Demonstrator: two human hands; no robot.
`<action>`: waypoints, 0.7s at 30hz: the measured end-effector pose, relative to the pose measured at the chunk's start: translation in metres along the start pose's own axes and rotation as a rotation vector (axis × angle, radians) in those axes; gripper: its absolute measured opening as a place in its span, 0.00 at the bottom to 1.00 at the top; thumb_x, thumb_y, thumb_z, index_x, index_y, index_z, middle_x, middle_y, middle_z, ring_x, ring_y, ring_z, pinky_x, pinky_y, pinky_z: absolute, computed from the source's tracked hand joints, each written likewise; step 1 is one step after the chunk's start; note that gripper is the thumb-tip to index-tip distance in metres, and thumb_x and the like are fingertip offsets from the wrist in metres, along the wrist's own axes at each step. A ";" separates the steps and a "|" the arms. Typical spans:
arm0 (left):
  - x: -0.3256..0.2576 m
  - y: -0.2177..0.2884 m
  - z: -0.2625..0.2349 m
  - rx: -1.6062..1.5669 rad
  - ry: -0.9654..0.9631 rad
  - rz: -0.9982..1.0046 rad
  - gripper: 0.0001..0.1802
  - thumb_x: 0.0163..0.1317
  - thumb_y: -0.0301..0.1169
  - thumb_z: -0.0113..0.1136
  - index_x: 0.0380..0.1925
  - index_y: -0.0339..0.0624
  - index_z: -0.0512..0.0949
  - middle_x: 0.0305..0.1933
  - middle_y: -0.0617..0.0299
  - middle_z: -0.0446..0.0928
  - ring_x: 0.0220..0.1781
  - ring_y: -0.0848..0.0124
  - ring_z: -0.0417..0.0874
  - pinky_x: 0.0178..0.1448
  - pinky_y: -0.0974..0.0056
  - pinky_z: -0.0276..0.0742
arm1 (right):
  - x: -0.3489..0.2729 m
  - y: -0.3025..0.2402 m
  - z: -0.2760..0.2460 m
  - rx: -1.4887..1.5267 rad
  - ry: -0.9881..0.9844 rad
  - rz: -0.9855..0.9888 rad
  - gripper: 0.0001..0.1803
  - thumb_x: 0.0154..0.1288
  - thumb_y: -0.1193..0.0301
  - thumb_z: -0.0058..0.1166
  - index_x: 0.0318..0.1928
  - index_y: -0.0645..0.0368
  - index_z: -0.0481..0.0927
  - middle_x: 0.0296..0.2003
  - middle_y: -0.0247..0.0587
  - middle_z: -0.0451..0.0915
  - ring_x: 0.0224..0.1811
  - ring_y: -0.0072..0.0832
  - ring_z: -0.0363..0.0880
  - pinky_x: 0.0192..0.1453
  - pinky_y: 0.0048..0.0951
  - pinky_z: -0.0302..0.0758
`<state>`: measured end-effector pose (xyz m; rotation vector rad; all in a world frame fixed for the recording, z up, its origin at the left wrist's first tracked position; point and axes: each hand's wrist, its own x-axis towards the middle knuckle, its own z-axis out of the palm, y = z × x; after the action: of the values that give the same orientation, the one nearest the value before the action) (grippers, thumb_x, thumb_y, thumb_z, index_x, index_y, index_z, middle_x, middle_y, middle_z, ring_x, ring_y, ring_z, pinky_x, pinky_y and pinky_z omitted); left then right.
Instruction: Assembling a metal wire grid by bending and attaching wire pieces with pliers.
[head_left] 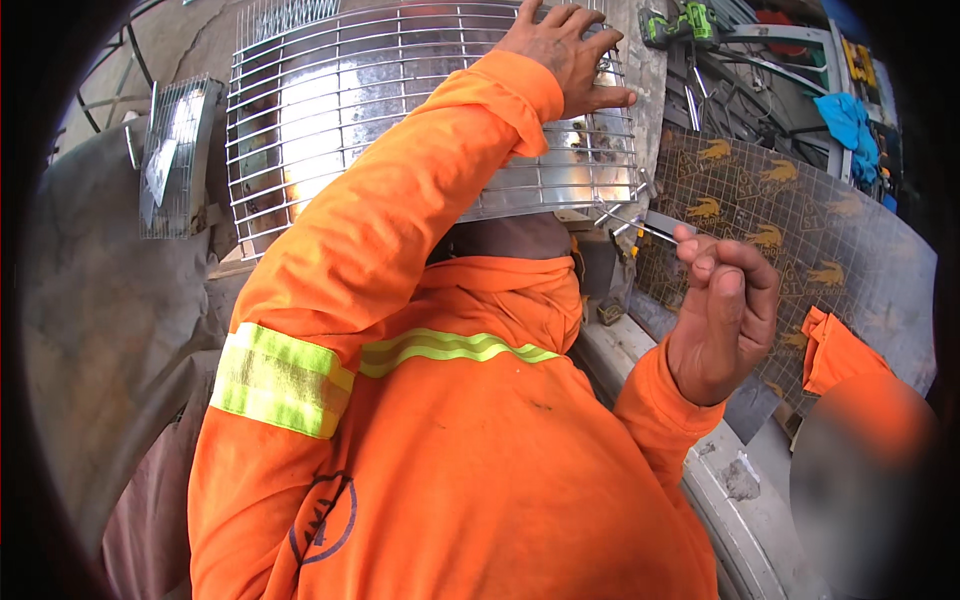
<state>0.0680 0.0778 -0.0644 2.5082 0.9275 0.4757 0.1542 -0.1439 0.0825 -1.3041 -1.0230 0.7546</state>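
While we are laying our left hand (572, 62) over the right end of the wire grid (341, 110), we are pinching a thin metal rod (655, 233) in our right hand (728, 312). We cannot tell whether the left hand is gripping the grid, which is lying ahead of our body. We are pointing the rod toward its near right corner. Orange cloth (838, 352) is lying to our right.

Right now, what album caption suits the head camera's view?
Left hand spread on a wire grid, right hand pinching a thin metal rod.
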 end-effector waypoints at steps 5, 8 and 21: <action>0.003 -0.001 -0.001 -0.010 -0.029 -0.008 0.45 0.64 0.66 0.53 0.70 0.44 0.68 0.74 0.50 0.66 0.78 0.54 0.61 0.80 0.39 0.49 | -0.024 0.002 -0.017 -0.012 -0.035 -0.020 0.15 0.79 0.74 0.45 0.59 0.68 0.75 0.47 0.48 0.83 0.58 0.44 0.82 0.72 0.58 0.70; 0.002 -0.003 0.007 0.015 0.036 0.004 0.45 0.64 0.67 0.53 0.69 0.44 0.68 0.74 0.50 0.66 0.78 0.54 0.62 0.80 0.39 0.49 | -0.028 -0.001 -0.012 -0.111 -0.004 -0.044 0.14 0.79 0.74 0.46 0.58 0.68 0.76 0.43 0.48 0.83 0.55 0.43 0.83 0.71 0.57 0.72; 0.002 -0.006 0.001 0.014 0.045 0.009 0.44 0.64 0.67 0.52 0.68 0.45 0.70 0.73 0.52 0.68 0.76 0.54 0.64 0.79 0.39 0.52 | -0.089 0.047 -0.017 -0.304 0.016 0.727 0.24 0.75 0.64 0.58 0.64 0.66 0.73 0.58 0.45 0.76 0.57 0.22 0.74 0.55 0.27 0.78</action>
<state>0.0669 0.0830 -0.0683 2.5247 0.9400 0.5325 0.1391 -0.2243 0.0216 -1.9825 -0.6487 1.1533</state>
